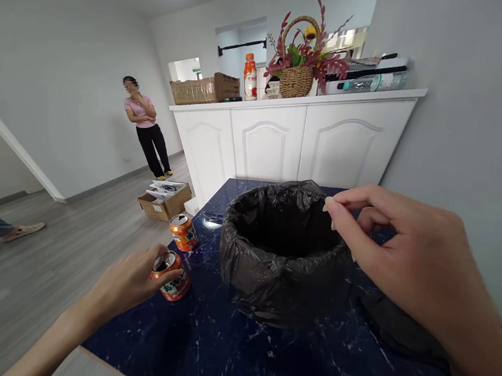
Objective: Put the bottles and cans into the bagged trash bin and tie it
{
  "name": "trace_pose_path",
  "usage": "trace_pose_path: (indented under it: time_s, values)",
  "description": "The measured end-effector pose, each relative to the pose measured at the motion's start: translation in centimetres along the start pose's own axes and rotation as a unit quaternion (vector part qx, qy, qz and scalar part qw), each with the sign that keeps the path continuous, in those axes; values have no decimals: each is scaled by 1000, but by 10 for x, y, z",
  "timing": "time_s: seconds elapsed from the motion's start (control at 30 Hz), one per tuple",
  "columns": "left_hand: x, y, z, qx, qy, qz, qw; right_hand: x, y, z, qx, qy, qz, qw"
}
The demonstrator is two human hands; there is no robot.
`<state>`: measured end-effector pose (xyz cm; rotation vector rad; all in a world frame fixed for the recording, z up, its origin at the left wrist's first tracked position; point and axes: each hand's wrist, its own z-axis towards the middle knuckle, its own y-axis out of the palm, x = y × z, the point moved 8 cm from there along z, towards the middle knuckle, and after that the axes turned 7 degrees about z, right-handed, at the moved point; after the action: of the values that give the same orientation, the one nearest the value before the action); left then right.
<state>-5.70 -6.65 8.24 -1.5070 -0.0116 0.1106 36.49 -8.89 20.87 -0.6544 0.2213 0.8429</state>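
My left hand (137, 272) is wrapped round an orange drink can (175, 285) near the table's left edge, its opened top showing. Just behind it stands a second orange can (185, 235), also opened. A round bin lined with a black garbage bag (262, 281) sits mid-table, the liner folded over its rim and its inside dark. At the bin's right rim, my right hand (399, 249) has thumb and forefinger pinched together. Whether a bit of the liner is between those fingertips, I cannot make out.
The cans and bin stand on a dark blue marbled table (230, 356). A black item (398, 328) lies at its right. Behind are a white cabinet (266, 141) with a flower basket (295, 82) and bottles, and a floor carton (167, 202). Two people stand at left.
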Motion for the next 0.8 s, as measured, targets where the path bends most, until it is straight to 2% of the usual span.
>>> trace_pose_path:
  time_s: [0.07,0.13,0.23,0.3,0.37,0.43,0.5,0.57,0.7,0.8]
  values:
    - [9,-10,-6,18,23,-22,999,-1,0,-1,-4,-6,2,1000]
    - [20,-29,-12,57,20,-33,998,-2,-2,-1,-1,-9,6,1000]
    - [40,-73,-25,172,12,-58,983,-2,-4,-1,3,-12,9,1000]
    - [53,-108,-37,291,10,-86,953,-2,-4,-1,4,-14,9,1000]
    - [64,-137,-51,399,10,-119,909,-3,-4,0,4,-16,8,1000]
    - [77,-153,-57,448,38,-184,874,-4,-4,0,5,-20,8,1000]
    - [93,-161,-53,436,91,-265,855,-5,-5,0,9,-22,8,1000]
    - [113,-163,-44,393,135,-317,853,-5,-5,1,5,-18,6,1000]
    - [158,-159,-25,341,173,-281,880,-4,-4,1,-19,-1,2,1000]
    - [190,-147,-12,288,218,-245,900,-4,-5,1,-23,-1,1,1000]
